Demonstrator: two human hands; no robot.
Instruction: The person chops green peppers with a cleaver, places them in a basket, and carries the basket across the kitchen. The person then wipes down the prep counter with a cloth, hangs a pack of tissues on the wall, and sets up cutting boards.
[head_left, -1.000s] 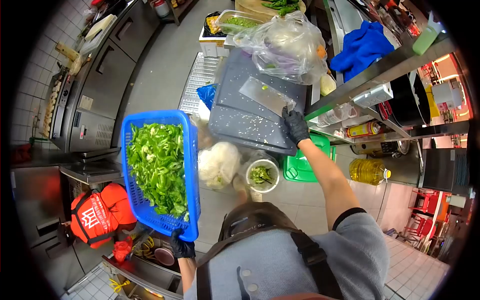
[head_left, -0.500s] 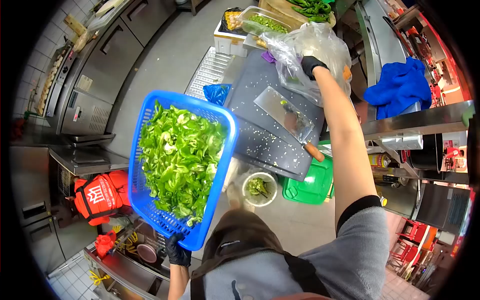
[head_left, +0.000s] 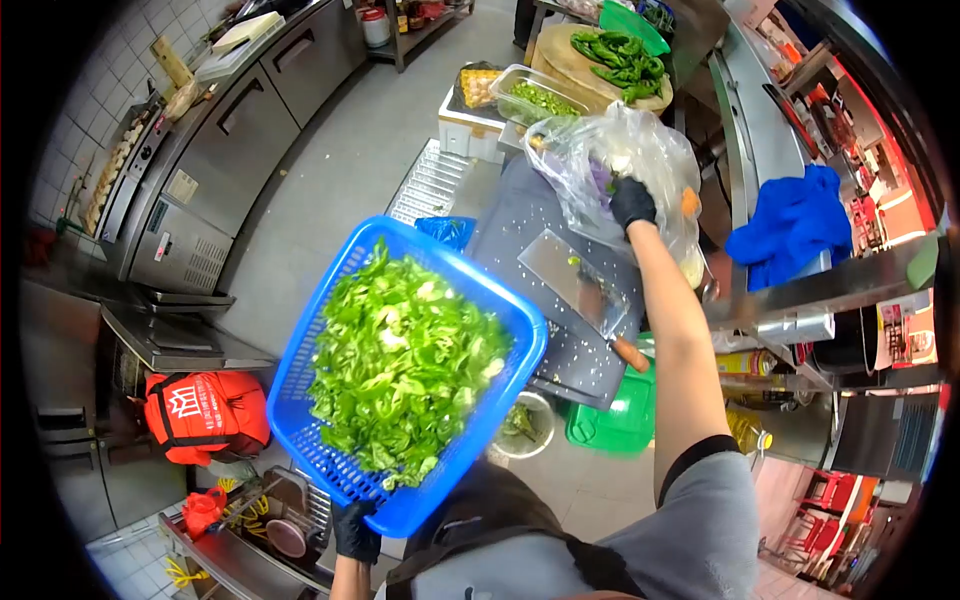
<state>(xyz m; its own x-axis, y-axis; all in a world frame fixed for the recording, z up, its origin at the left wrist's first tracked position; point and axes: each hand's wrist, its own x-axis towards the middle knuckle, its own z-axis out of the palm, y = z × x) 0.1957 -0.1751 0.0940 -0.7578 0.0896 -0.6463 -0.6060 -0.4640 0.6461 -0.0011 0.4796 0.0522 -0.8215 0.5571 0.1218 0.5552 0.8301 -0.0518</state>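
My left hand point(head_left: 357, 530), in a black glove, is closed on the near corner of a blue plastic basket point(head_left: 488, 415). Sliced green peppers point(head_left: 390, 350) are heaped in the basket, which hangs in front of my body. My right hand point(head_left: 632, 203), also gloved in black, is closed on a clear plastic bag point(head_left: 580, 190) at the far end of a grey cutting board point(head_left: 510, 235). Orange and purple bits show through the bag; my right fingertips are partly hidden. A cleaver point(head_left: 570, 275) lies on the board among pale scraps.
Beyond the bag stand a clear tub of chopped greens point(head_left: 540, 97) and a round wooden board point(head_left: 560, 52) with whole green peppers point(head_left: 625, 65). Below the grey board are a white bucket point(head_left: 545, 440) and a green lid point(head_left: 610, 425). A blue cloth point(head_left: 790, 225) hangs at right.
The basket has swung right and now overlaps the near-left edge of the grey board. My right hand stays at the bag, slightly lower in view. The camera view has tilted up.
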